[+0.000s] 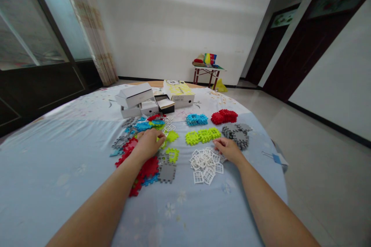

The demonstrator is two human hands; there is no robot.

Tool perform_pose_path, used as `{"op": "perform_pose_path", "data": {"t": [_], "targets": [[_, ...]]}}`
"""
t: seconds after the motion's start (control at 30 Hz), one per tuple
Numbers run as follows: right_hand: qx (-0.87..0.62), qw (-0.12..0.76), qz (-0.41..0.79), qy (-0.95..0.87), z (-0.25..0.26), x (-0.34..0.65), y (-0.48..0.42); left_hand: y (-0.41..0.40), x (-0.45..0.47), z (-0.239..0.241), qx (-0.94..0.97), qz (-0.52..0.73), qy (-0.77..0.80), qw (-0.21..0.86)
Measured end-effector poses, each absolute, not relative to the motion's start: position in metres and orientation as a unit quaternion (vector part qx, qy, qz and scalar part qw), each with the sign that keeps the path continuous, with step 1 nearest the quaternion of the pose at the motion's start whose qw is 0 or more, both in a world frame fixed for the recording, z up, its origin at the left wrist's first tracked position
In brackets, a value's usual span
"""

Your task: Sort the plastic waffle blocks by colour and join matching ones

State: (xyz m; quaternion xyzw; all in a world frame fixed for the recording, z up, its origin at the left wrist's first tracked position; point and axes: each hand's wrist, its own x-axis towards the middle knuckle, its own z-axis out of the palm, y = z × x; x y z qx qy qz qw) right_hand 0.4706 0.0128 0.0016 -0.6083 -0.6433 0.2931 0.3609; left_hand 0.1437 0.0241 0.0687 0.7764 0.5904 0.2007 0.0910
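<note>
My left hand [150, 142] is over a mixed pile of interlocking plastic tiles, its fingers curled together beside a lime-green tile [172, 136]. Whatever it grips, if anything, is too small to make out. Red tiles [150, 168] and a grey tile [167, 173] lie below that hand. My right hand [228, 149], with fingers pinched, is at the upper right edge of a heap of white window-frame pieces [206, 162]; I cannot make out anything in the pinch. Close to it are a row of lime-green tiles [203, 135] and a stack of grey tiles [238, 135].
Blue tiles [196, 119] and red tiles [224, 116] sit in separate groups farther back. Behind the mixed pile stand white boxes [135, 95], a black box [164, 103] and a yellow-and-white box [179, 94]. The round table's cloth [72, 170] is light blue.
</note>
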Motion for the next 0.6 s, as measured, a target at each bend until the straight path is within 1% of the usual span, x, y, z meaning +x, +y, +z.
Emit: {"op": "perform_pose_path", "data": {"t": [0.07,0.17,0.23,0.33,0.47,0.6], "targets": [[-0.605,0.361,0.292,-0.647,0.0023,0.4705,0.0124,0.0261,0.1418,0.0701,0.755,0.225,0.604,0.123],[-0.605,0.359,0.29,-0.649,0.0033,0.4704,0.0119,0.0284,0.1397,0.0684,0.733,0.236,0.604,0.203],[-0.606,0.36,0.291,-0.647,0.0039,0.4702,0.0116,0.0279,0.1399,0.067,0.732,0.217,0.611,0.209],[-0.605,0.357,0.293,-0.649,0.0051,0.4698,0.0106,0.024,0.1427,0.0668,0.739,0.167,0.636,0.15],[-0.61,0.353,0.295,-0.645,0.0062,0.4694,0.01,0.0193,0.1474,0.0662,0.753,0.134,0.642,0.057],[-0.608,0.356,0.292,-0.647,0.0046,0.4701,0.0117,0.0194,0.1477,0.0607,0.767,0.086,0.635,0.024]]}}
